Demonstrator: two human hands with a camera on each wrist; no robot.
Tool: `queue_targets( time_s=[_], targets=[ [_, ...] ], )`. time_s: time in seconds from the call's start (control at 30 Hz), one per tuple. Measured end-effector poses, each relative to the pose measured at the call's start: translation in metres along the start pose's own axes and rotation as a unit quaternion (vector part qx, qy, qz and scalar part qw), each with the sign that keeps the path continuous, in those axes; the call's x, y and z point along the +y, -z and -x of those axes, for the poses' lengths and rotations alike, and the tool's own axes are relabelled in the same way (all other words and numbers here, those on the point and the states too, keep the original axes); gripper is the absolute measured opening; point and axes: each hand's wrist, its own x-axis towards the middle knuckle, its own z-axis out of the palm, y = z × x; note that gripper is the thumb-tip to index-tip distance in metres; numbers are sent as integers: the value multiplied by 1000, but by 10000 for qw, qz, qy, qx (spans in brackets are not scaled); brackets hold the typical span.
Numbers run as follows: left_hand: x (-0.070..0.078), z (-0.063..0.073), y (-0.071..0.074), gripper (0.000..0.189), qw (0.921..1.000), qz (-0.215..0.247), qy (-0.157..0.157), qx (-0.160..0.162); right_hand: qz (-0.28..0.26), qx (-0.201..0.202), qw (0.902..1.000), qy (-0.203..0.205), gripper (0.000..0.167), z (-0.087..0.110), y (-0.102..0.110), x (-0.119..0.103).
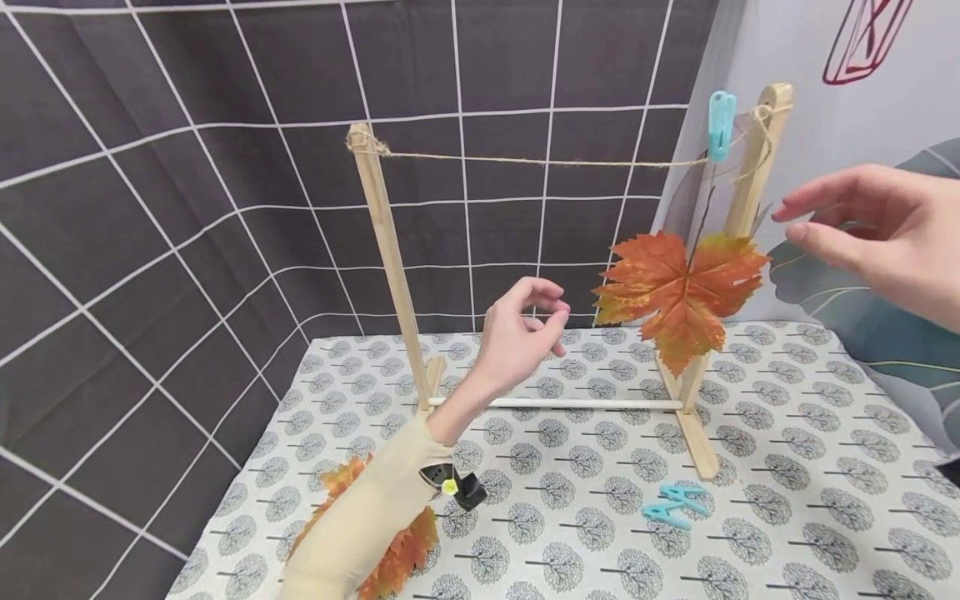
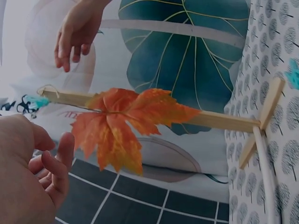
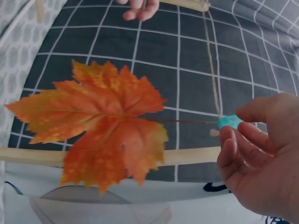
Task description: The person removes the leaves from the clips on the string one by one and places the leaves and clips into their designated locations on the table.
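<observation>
An orange maple leaf (image 1: 686, 287) hangs by its stem from a string (image 1: 540, 160), held by a light blue clothespin (image 1: 721, 125) near the right post. My right hand (image 1: 885, 233) hovers to the right of leaf and clothespin, apart from them, its fingers loosely bent around nothing. In the right wrist view the clothespin (image 3: 229, 122) appears just beyond the fingertips. My left hand (image 1: 521, 337) is in the air left of the leaf, below the string, fingers loosely curled and holding nothing. The left wrist view shows the leaf (image 2: 124, 126) beyond that hand.
The string is tied between two wooden posts, the left one (image 1: 393, 258) and the right one (image 1: 757, 167), joined low by a white rod (image 1: 577, 403). Two more blue clothespins (image 1: 667, 514) lie on the tree-patterned cloth (image 1: 555, 525). More orange leaves (image 1: 408, 546) lie partly under my left forearm.
</observation>
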Motion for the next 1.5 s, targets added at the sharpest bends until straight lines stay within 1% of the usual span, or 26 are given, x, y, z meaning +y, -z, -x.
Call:
queue_targets(
  time_s=[0.13, 0.3, 0.47, 0.57, 0.7, 0.8, 0.9, 1.13, 1.33, 1.43, 1.5],
  targets=[
    [5, -11, -10, 23, 9999, 83, -73, -31, 92, -26, 10000, -22, 33, -13, 2, -9],
    [11, -25, -20, 23, 9996, 150, -219, 5, 27, -25, 10000, 76, 34, -26, 2, -18],
    [15, -36, -27, 23, 9992, 207, -339, 22, 79, -42, 10000, -5, 34, -34, 2, -23],
    [17, -41, -31, 22, 9991, 245, -357, 29, 83, -53, 9999, -43, 35, -38, 3, -26],
    [19, -48, -34, 22, 9991, 126, -397, 125, 166, -25, 9999, -38, 34, -45, 4, -27],
    [21, -52, -35, 22, 9988, 17, -439, 199, 271, 52, 9996, -22, 32, -51, 4, -28],
    [22, -56, -37, 21, 9988, 37, -436, 226, 385, 71, 9992, -103, 31, -58, 4, -29],
    [27, -61, -45, 19, 9986, -108, -414, 304, 754, -81, 9968, -268, 33, -71, 8, -31],
    [34, -66, -56, 19, 9985, -125, -472, 239, 731, -28, 9964, -419, 35, -84, 11, -37],
    [38, -70, -62, 21, 9994, -111, -312, 139, 870, -94, 9950, -483, 36, -88, 11, -40],
    [42, -71, -66, 22, 9997, -106, -196, 77, 1063, -175, 9927, -538, 37, -91, 12, -41]
  ],
)
